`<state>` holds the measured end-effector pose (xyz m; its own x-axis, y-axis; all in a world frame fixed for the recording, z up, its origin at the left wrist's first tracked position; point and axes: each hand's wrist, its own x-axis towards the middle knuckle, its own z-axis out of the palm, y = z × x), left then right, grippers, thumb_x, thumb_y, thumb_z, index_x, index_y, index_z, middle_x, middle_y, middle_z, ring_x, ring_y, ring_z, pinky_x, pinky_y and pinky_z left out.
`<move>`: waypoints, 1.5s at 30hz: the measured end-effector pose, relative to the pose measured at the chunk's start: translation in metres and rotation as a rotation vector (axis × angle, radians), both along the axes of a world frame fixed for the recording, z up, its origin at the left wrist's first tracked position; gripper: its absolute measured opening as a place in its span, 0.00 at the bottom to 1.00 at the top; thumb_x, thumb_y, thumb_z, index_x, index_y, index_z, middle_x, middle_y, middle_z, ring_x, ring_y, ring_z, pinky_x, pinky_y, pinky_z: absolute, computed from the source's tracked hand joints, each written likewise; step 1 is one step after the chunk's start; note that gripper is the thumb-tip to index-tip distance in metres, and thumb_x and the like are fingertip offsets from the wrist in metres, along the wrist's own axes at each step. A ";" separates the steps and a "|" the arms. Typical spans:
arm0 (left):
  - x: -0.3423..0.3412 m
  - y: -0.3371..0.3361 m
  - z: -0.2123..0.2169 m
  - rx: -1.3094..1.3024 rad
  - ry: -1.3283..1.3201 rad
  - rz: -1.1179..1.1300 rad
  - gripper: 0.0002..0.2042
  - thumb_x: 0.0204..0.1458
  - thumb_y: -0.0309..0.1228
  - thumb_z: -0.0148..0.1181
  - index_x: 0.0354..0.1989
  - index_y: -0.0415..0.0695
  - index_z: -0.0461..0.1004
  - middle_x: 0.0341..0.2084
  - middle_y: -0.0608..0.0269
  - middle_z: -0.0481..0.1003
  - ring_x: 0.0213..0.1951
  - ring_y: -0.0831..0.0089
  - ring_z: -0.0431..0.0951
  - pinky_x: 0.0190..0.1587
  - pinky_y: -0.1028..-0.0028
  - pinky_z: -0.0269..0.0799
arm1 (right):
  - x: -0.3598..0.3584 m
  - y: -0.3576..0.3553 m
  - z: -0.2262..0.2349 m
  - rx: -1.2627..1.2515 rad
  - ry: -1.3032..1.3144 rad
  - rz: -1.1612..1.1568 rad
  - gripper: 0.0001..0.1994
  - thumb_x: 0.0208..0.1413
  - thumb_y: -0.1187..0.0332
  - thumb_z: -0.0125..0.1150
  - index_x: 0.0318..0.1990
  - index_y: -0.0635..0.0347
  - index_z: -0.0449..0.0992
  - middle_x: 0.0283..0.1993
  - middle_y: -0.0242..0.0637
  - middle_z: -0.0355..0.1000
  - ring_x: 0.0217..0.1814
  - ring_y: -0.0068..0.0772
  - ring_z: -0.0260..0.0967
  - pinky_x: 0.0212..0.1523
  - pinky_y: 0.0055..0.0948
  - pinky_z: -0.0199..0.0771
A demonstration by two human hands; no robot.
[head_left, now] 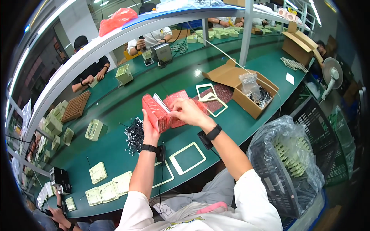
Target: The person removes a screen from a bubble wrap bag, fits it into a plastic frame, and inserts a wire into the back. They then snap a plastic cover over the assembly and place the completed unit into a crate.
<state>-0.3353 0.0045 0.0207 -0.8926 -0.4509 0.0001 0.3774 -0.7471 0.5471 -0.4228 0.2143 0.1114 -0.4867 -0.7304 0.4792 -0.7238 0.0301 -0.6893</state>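
Note:
My left hand (151, 130) is wrapped round the lower left of a red bubble-wrap bundle (151, 109), held above the green table. Thin white flat panels (160, 102) stand out of the bundle's open top. The fingers of my right hand (189, 111) are closed in a pinch at the panels' right end; how many panels they grip is hidden. More red bubble wrap (178, 96) lies behind my right hand. Beside my left hand is a pile of black cables with white ends (134, 136). Pale frames (187, 158) lie flat near my forearms.
An open cardboard box (250, 106) with bagged small parts stands right of my hands. Pale housings (109, 191) line the near left edge. A black crate (275, 181) with a plastic liner stands at lower right. A metal shelf (246, 34) spans overhead; people work across the table.

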 end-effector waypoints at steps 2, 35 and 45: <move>-0.008 -0.005 -0.003 0.028 0.011 -0.012 0.31 0.70 0.56 0.50 0.71 0.45 0.66 0.63 0.55 0.75 0.61 0.57 0.77 0.65 0.54 0.75 | -0.007 0.002 -0.002 0.004 0.004 0.043 0.11 0.57 0.66 0.70 0.33 0.68 0.83 0.51 0.47 0.80 0.49 0.50 0.80 0.51 0.42 0.79; -0.039 -0.016 0.018 -0.052 -0.195 -0.166 0.28 0.67 0.50 0.62 0.66 0.41 0.71 0.58 0.53 0.79 0.57 0.59 0.81 0.61 0.58 0.79 | -0.065 -0.078 -0.002 -0.419 -0.783 0.052 0.09 0.58 0.82 0.65 0.46 0.68 0.81 0.43 0.37 0.81 0.44 0.25 0.77 0.49 0.25 0.77; -0.054 -0.043 -0.020 -0.104 -0.270 -0.111 0.26 0.62 0.40 0.70 0.61 0.34 0.74 0.50 0.51 0.83 0.49 0.61 0.86 0.52 0.63 0.83 | -0.085 -0.098 0.016 -0.512 -0.936 0.287 0.08 0.61 0.83 0.61 0.47 0.66 0.78 0.45 0.39 0.78 0.48 0.31 0.77 0.53 0.29 0.77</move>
